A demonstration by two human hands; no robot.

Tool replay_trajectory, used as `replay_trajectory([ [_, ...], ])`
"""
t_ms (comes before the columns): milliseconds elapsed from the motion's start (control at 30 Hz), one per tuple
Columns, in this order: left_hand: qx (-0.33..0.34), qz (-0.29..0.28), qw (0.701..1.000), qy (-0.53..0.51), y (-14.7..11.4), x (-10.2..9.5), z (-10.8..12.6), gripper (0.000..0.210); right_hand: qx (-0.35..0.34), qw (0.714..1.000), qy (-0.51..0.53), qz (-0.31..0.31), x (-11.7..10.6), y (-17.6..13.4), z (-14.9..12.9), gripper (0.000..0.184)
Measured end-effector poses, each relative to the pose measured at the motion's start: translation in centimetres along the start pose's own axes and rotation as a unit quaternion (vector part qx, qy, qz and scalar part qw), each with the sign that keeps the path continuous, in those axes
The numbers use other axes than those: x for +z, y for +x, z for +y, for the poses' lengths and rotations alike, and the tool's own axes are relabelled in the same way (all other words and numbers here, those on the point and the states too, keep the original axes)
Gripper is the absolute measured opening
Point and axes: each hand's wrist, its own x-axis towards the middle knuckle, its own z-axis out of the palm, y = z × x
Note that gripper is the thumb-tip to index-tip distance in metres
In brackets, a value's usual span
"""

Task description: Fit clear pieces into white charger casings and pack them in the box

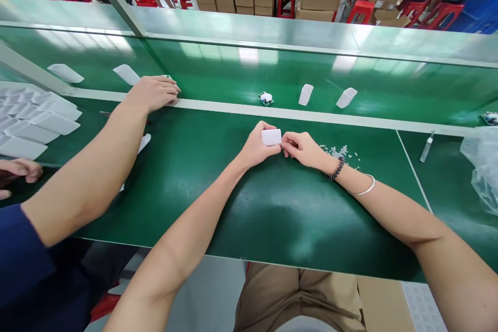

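My left hand (257,146) is closed round a small white plastic case (271,137), its flat face turned up toward me. Close against the case's right edge, my right hand (299,147) has its fingertips pinched together; anything between them is too small to make out. Beside my right wrist, a scatter of small translucent bits (337,152) lies on the green tabletop (218,192). Beyond my hands, past the white strip, are a small round-topped circuit board (266,98) and two white open-ended cases, one upper middle (306,94) and another to its right (346,97).
At left, a co-worker's arm (116,140) reaches over the table toward the white strip (225,108). Many white cases (35,116) are piled at far left. A pen-like tube (427,147) and a clear plastic bag (484,166) lie at right.
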Motion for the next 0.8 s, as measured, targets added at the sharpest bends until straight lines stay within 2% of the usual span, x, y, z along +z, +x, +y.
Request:
replay_trajectory([
  [500,0.005,0.020,1.000,-0.009,0.1,0.3,-0.4,0.042,0.036,0.998,0.042,0.021,0.5,0.0,-0.1,0.016],
  [800,-0.010,-0.045,0.999,-0.019,0.2,-0.9,0.0,0.040,0.025,0.996,0.083,-0.006,0.1,0.4,0.4,0.018],
])
